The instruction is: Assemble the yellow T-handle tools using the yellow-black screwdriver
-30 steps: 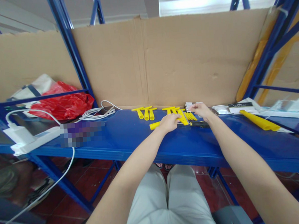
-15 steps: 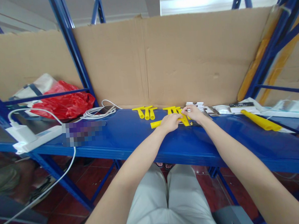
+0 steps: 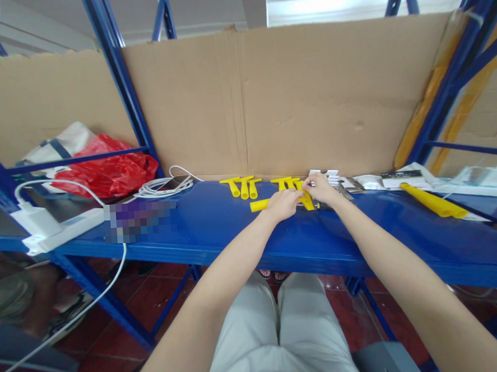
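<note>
My left hand [image 3: 283,205] is closed around a yellow T-shaped plastic handle [image 3: 259,206], whose round tube end sticks out to the left. Close beside it, my right hand [image 3: 319,188] pinches at the yellow head [image 3: 307,202] between the two hands; whether a small part sits in those fingertips is too fine to make out. Behind my left hand lie several similar yellow handles, partly hidden by it. Three more yellow handles [image 3: 244,188] stand in a row to the left, tube ends facing me.
White packets and small boxes [image 3: 367,182] line the back right. Long yellow tubes [image 3: 434,201] lie at the right. A coiled white cable [image 3: 164,186], red plastic bag [image 3: 106,166] and power strip [image 3: 72,230] are left. A cardboard panel [image 3: 310,98] backs the blue shelf [image 3: 217,233].
My right hand has shifted very slightly at the yellow head. My left hand and the handle in it stay nearly in place.
</note>
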`<state>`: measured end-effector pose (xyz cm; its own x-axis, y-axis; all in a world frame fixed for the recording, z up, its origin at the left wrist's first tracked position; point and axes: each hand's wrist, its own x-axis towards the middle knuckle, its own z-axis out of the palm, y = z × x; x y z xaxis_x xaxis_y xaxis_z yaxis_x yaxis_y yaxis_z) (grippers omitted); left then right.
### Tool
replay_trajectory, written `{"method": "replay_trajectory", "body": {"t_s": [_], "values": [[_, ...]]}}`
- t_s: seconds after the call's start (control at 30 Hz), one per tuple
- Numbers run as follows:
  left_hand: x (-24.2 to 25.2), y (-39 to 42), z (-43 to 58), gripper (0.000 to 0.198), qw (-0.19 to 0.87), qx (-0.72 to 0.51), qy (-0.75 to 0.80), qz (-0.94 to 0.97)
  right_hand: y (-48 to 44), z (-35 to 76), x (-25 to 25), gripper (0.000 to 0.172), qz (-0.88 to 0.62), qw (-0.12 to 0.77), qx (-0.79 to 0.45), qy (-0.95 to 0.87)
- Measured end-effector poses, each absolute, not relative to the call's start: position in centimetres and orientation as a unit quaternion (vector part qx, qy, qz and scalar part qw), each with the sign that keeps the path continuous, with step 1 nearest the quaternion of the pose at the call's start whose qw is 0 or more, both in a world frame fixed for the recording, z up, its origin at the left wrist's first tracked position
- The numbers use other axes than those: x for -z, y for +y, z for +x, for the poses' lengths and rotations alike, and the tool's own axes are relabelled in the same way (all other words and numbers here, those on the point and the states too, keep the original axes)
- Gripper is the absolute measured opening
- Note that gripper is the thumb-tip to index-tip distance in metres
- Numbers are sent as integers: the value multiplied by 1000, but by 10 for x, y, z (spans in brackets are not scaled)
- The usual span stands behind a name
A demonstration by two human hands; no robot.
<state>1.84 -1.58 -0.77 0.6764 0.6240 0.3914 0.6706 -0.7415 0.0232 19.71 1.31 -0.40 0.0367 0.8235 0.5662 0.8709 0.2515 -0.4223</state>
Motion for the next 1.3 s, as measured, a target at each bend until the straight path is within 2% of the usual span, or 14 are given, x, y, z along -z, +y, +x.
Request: {"method": "replay_trajectory", "body": {"t_s": [0.23, 0.37, 0.43, 0.57, 0.7, 0.9, 1.3], "values": [[6, -17, 19, 34, 57, 191, -365, -909, 18, 188, 13, 9, -623, 456, -31, -635], [5, -17, 19, 34, 59, 201, -374, -904, 21, 182, 16, 20, -616, 544, -73, -564], [4, -18, 19, 33, 60, 211, -383, -897, 18, 181, 13, 20, -606, 565, -112, -549], [1, -20, 17, 32, 58, 231, -407, -882, 4, 178, 3, 13, -596, 522, -217, -571], [1, -20, 14, 33, 55, 237, -412, -878, -7, 173, -2, 26, -598, 484, -256, -585], [1, -17, 14, 42, 44, 234, -415, -878, -13, 169, -4, 38, -589, 497, -265, -579], [0, -15, 9, 56, 64, 181, -452, -871, -13, 168, -3, 20, -588, 494, -309, -562]]}}
